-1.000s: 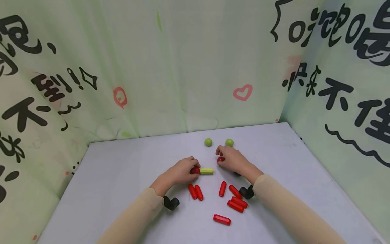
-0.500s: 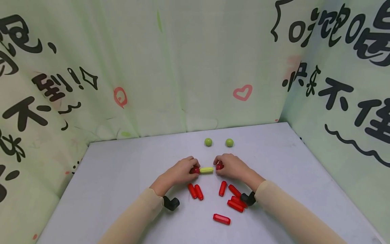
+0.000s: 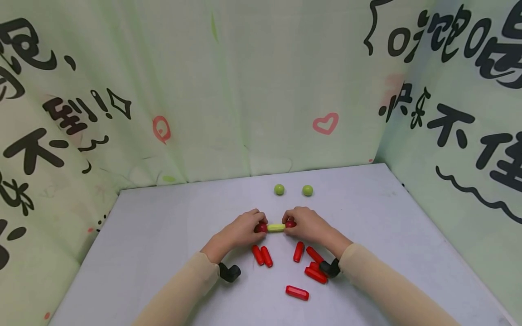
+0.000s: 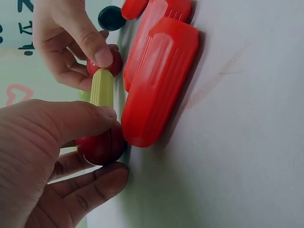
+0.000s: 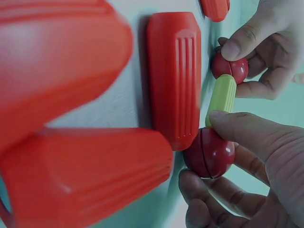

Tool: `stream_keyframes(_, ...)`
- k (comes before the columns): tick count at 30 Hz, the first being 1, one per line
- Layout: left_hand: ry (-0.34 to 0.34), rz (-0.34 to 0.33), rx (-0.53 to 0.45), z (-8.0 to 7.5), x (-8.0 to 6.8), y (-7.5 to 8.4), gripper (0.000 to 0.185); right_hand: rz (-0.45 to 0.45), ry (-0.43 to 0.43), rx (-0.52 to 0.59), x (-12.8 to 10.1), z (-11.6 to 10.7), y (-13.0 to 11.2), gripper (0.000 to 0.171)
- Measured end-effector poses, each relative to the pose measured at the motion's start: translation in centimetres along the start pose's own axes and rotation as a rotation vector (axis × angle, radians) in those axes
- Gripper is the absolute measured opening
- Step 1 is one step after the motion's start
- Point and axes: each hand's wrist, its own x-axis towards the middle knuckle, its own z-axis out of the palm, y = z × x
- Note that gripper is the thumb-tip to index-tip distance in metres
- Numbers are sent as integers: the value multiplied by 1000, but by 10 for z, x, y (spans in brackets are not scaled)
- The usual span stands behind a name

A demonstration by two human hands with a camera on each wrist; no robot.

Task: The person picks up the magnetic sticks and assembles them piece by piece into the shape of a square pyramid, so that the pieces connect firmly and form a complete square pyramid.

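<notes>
Near the middle of the white table, a yellow-green ribbed rod (image 3: 276, 227) lies between two dark red balls. My left hand (image 3: 240, 227) pinches the left red ball (image 4: 100, 146) between thumb and fingers, its thumb tip over the joint with the rod. On the other side, my right hand (image 3: 310, 224) pinches the right red ball (image 5: 213, 154), which sits right at the rod's other end. Both balls show a thin seam line. Ball, rod and ball form one straight row, the hands partly hiding the balls.
Just in front of the left hand lie two red rods (image 3: 258, 255). Several more, including a red rod (image 3: 298, 251), lie below the right wrist, and a single red rod (image 3: 297, 293) is nearer. Behind the hands sit two green balls (image 3: 279, 189). Printed curtains (image 3: 244, 90) surround the table.
My right hand has moved left and slightly nearer with its red ball, bringing it to the rod's free end. The left hand has stayed in place.
</notes>
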Motion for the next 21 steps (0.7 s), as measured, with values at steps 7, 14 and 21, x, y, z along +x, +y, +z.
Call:
stream_keyframes(7,-12,-65,11,-1,0,6,25,-20,8,0,2,3,1,22)
stream_keyframes(14,37,-29,72,4,5,14,27,-29,8,11,0,5,1,29)
stream_keyframes(21,96,-23,44,9,6,17,23,55,38,-6,-14,-4,-6,40)
